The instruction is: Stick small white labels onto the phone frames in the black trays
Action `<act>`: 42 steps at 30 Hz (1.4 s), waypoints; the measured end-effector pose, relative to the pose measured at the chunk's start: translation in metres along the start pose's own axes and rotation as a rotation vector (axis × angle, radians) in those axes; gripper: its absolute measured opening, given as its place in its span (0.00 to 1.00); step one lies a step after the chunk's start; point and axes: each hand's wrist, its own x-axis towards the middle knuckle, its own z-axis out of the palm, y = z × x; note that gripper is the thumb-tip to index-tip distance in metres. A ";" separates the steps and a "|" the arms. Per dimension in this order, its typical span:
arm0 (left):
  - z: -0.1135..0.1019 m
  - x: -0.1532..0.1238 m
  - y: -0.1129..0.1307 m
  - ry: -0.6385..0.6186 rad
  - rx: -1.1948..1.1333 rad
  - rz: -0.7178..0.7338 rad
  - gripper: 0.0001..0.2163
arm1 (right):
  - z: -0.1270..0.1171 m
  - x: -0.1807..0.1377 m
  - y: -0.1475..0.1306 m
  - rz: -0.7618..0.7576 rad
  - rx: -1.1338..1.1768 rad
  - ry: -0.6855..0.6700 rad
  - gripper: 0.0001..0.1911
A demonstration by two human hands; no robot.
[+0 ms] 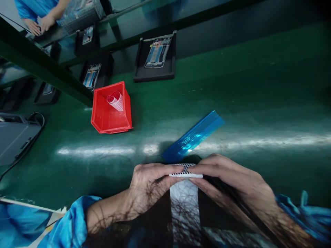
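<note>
The perforated white strip is held between both hands, low in the view and just in front of the person's body at the near side of the green counter. Each grip is closed on it: the left hand pinches one end and the right hand the other, with digits above and below and the upper fingertips almost meeting in the middle. A pale band shows below the hands, behind strands of hair; whether it is part of the strip is hard to tell.

For good handling, the pressure probably wants to be light and even from both sides — the strip looks thin, and a hard pinch at the middle could crease it along its holes. Level wrists and matched fingertips would hold its edges in line.

Just beyond the hands lies a glossy blue film, best left clear of the fingers. Farther off to the left stands a red bin with a curled perforated sheet inside.
</note>
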 end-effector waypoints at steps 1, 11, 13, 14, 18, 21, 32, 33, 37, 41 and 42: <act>-0.001 0.000 0.001 -0.008 0.000 0.021 0.13 | 0.000 0.000 0.000 0.015 0.015 0.002 0.11; -0.001 -0.001 0.002 -0.044 -0.047 0.037 0.09 | 0.000 0.003 0.002 -0.026 0.013 0.024 0.07; 0.001 0.000 0.001 -0.050 -0.056 0.018 0.08 | 0.001 0.003 0.003 -0.025 0.028 0.020 0.05; 0.001 0.000 0.001 -0.055 -0.056 0.010 0.08 | 0.001 0.003 0.004 -0.020 0.034 0.020 0.04; 0.001 0.001 0.001 -0.063 0.008 -0.005 0.07 | 0.002 0.002 0.007 -0.024 0.011 0.030 0.05; -0.002 0.001 0.002 -0.065 0.091 0.031 0.08 | 0.003 0.001 0.008 -0.032 0.005 0.039 0.05; -0.011 0.003 0.006 -0.053 0.487 0.388 0.11 | 0.002 0.002 0.000 0.003 0.064 0.029 0.03; -0.011 0.003 0.006 -0.074 0.468 0.398 0.10 | 0.002 0.002 -0.001 0.001 0.070 0.026 0.03; -0.011 0.003 0.004 -0.112 0.468 0.416 0.10 | 0.001 0.002 -0.003 -0.006 0.081 0.045 0.02; -0.011 0.003 0.004 -0.160 0.484 0.428 0.10 | 0.002 0.002 -0.002 -0.004 0.090 0.031 0.03; -0.010 0.004 0.003 -0.164 0.483 0.430 0.10 | 0.002 0.002 -0.002 -0.002 0.094 0.029 0.03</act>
